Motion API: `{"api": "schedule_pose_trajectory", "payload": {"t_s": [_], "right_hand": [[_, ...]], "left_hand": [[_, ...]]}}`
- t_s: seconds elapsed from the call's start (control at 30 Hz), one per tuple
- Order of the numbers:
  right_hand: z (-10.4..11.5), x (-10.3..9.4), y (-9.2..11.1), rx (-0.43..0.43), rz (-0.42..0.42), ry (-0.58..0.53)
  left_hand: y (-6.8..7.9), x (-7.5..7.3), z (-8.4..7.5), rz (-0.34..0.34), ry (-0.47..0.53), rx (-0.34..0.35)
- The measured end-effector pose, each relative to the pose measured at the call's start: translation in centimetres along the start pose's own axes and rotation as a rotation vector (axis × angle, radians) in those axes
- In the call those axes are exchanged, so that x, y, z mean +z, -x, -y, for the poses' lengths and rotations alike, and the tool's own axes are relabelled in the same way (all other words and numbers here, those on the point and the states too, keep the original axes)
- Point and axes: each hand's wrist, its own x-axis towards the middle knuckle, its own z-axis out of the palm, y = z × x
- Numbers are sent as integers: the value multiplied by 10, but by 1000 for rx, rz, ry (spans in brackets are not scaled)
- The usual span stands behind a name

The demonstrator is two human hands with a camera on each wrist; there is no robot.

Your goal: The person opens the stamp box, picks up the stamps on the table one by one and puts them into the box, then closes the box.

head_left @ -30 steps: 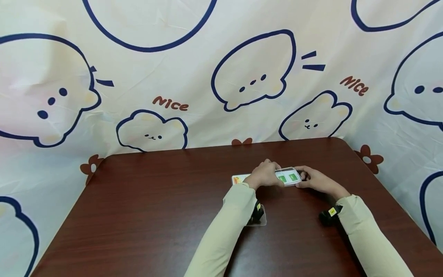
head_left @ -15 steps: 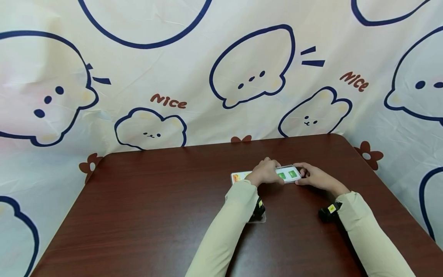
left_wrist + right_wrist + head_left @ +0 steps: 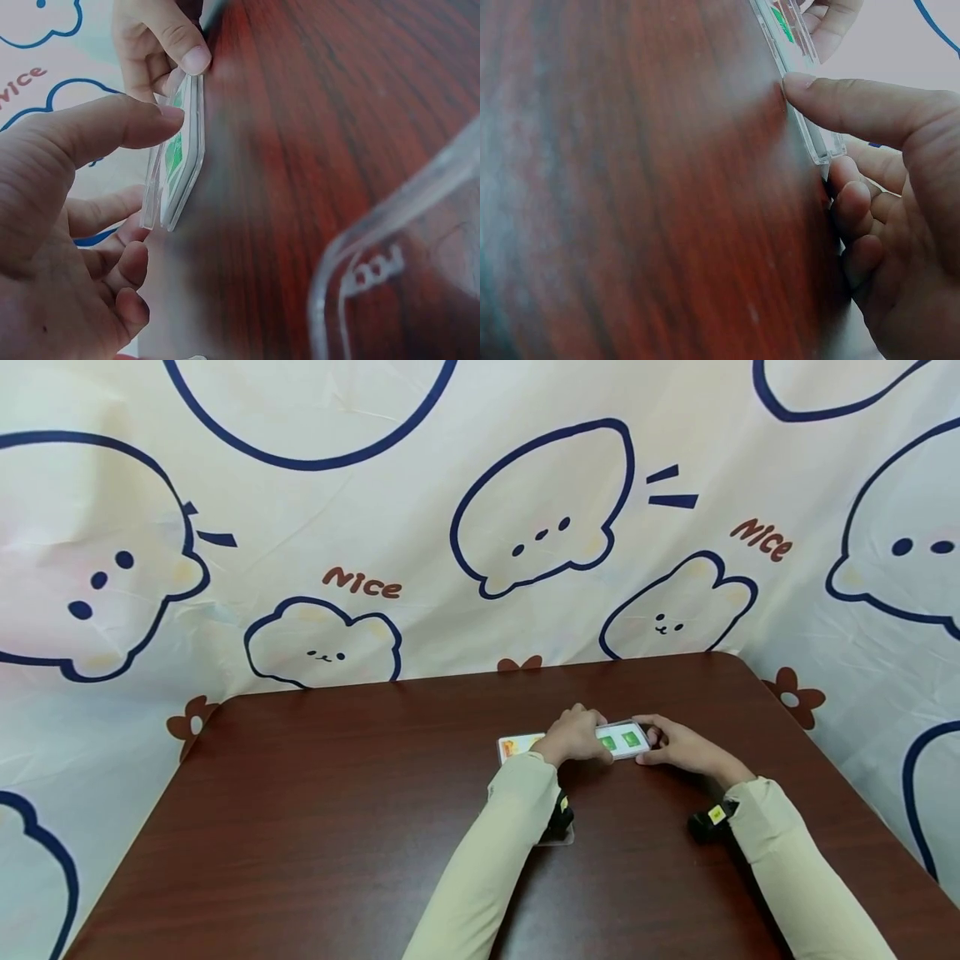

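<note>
A flat clear plastic case [image 3: 621, 740] with white cards and green pictures inside lies at the back right of the table. In the left wrist view, a clear layer of the case [image 3: 152, 187] stands slightly apart from the white cards. My left hand [image 3: 576, 737] spans the case from above, thumb on the near edge and fingers on the far side. At its right end, my right hand [image 3: 684, 750] pinches the case between thumb and fingers. Left of my left hand shows a white piece with an orange print [image 3: 517, 746]; the middle is hidden under that hand.
A separate clear plastic cover [image 3: 375, 277] with raised lettering lies on the table, partly under my left wrist. The brown wooden table [image 3: 337, 827] reaches back to a patterned cloth wall [image 3: 427, 527]. Black wrist cameras [image 3: 708, 822] sit at both cuffs.
</note>
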Motion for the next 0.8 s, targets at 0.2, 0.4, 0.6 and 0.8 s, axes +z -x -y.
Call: {"api": "schedule_pose_trajectory", "payload": {"t_s": [0.2, 0.4, 0.6, 0.8], "right_hand": [[-2, 0, 0, -9, 1, -9], [-3, -1, -1, -5, -1, -2], [-3, -2, 0, 0, 12, -4], [0, -5, 0, -6, 17, -2]], "left_hand": [[-1, 3, 1, 4, -2, -5], [-1, 3, 2, -3, -8, 0], [-1, 5, 2, 6, -15, -3], [-2, 3, 2, 9, -28, 7]]}}
